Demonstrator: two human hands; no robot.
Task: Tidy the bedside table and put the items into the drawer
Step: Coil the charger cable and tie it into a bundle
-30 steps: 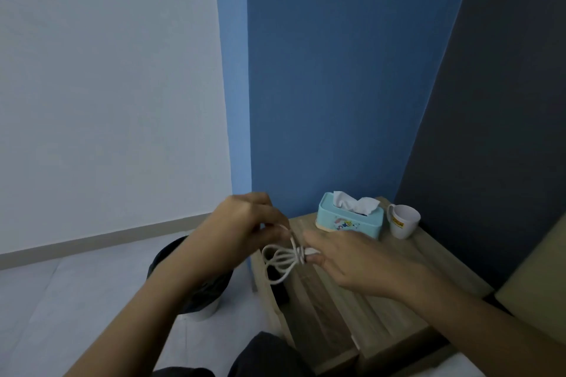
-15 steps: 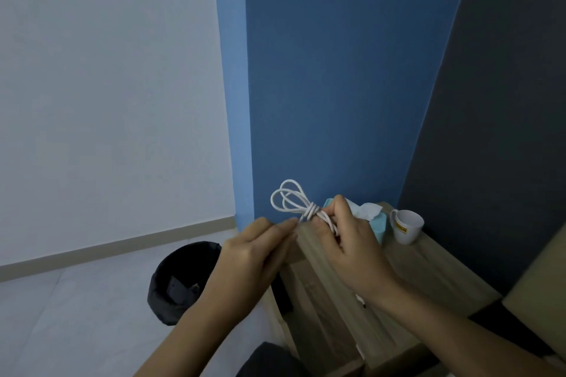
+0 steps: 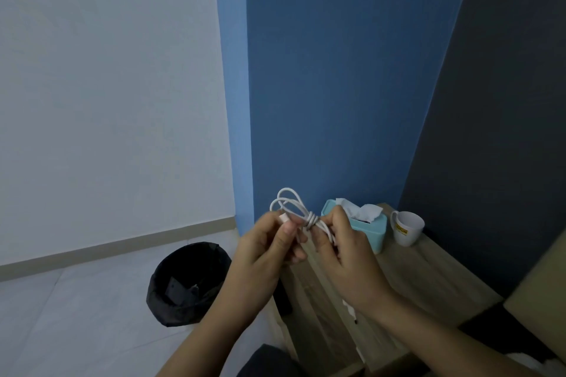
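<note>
A white cable (image 3: 292,203), coiled into loops and wrapped round its middle, is held up in front of the blue wall above the wooden bedside table (image 3: 410,278). My left hand (image 3: 265,251) pinches the cable's plug end on the left. My right hand (image 3: 346,251) grips the bundle on the right side of the wrap. Behind my right hand, a teal tissue box (image 3: 372,231) with white tissue sticking out stands at the table's back edge. A white mug (image 3: 407,228) with a yellow label stands to its right. No drawer front is visible.
A black waste bin (image 3: 186,281) lined with a bag stands on the pale floor left of the table. A dark wall rises behind the mug. A beige padded surface (image 3: 542,291) sits at the right edge. My dark-clothed knee (image 3: 266,361) shows at the bottom.
Both hands lifted the cable from low beside the table's left edge to in front of the wall. The loops now point up, and the end has been wound round the bundle.
</note>
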